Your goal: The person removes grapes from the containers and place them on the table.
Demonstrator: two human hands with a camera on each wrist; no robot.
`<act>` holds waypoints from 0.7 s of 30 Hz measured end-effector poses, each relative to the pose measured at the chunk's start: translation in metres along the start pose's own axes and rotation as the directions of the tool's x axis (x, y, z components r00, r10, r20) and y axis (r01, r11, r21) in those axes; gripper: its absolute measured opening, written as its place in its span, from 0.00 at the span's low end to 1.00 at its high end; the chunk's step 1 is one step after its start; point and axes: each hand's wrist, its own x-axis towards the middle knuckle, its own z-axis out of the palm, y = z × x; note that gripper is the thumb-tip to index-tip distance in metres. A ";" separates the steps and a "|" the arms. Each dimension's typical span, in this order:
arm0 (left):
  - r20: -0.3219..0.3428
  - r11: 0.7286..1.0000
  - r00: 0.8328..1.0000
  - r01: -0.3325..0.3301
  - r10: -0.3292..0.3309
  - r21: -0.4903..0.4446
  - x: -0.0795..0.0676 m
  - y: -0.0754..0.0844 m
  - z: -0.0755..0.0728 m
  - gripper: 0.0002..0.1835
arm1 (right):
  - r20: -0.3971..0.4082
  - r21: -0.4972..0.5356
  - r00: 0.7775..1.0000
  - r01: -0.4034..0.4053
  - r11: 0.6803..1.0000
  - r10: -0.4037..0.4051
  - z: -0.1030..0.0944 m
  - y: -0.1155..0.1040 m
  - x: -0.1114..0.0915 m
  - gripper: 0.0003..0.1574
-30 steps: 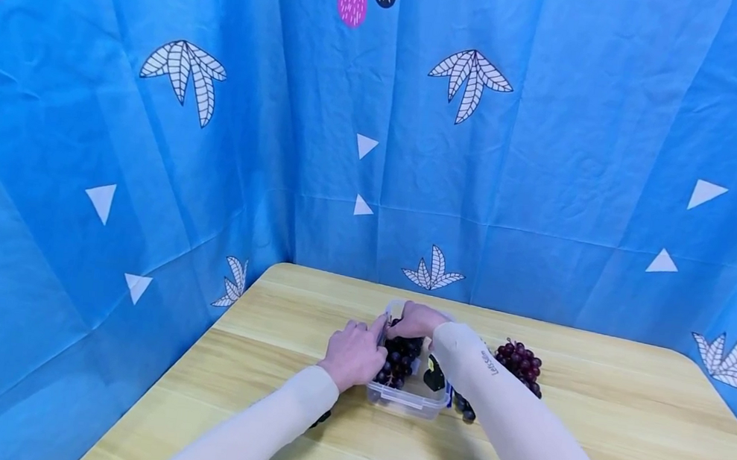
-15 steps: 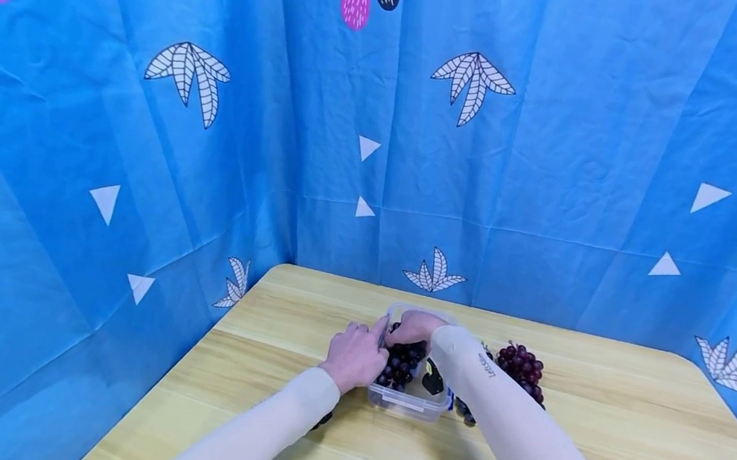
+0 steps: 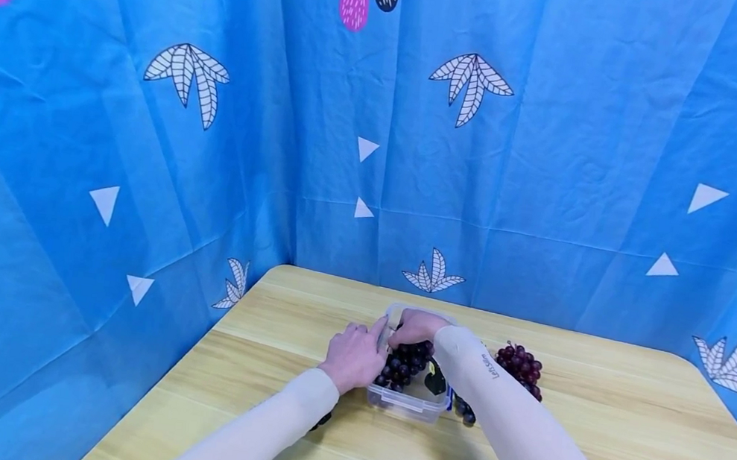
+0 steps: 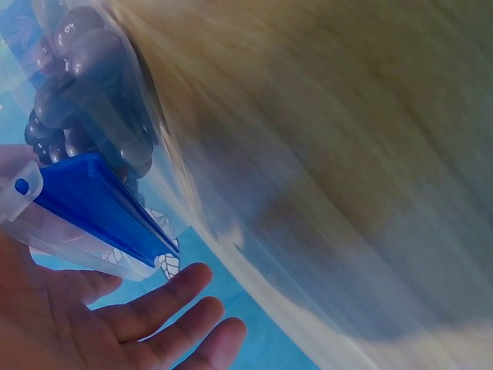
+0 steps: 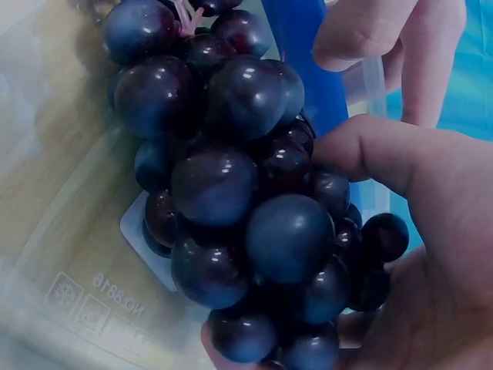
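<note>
A clear plastic food container point(image 3: 407, 405) stands on the table with a bunch of dark grapes point(image 3: 404, 365) inside. My right hand point(image 3: 420, 327) reaches in over its far end and grips the bunch. In the right wrist view, thumb and fingers curve round the dark grapes point(image 5: 231, 185). My left hand point(image 3: 355, 354) holds the container's left wall, thumb inside and index finger along the rim. Beside that hand in the left wrist view sits a blue-edged clear latch point(image 4: 100, 204); the other fingers point(image 4: 177, 289) spread loosely outside the wall.
A bunch of red grapes point(image 3: 519, 364) lies on the wooden table point(image 3: 626, 407) to the right, partly behind my right sleeve. More dark grapes point(image 3: 465, 411) lie right beside the container. A small black thing point(image 3: 321, 420) shows by my left wrist. A blue patterned curtain point(image 3: 580, 207) surrounds the table.
My right hand stays in the container's far end while the dark grapes shift slightly under it. The left hand keeps its place on the left wall.
</note>
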 end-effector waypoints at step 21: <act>0.000 1.000 1.000 -0.010 0.010 0.000 0.001 -0.002 0.001 0.31 | -0.121 -0.030 0.982 0.140 0.990 -0.143 -0.015 -0.003 -0.030 0.36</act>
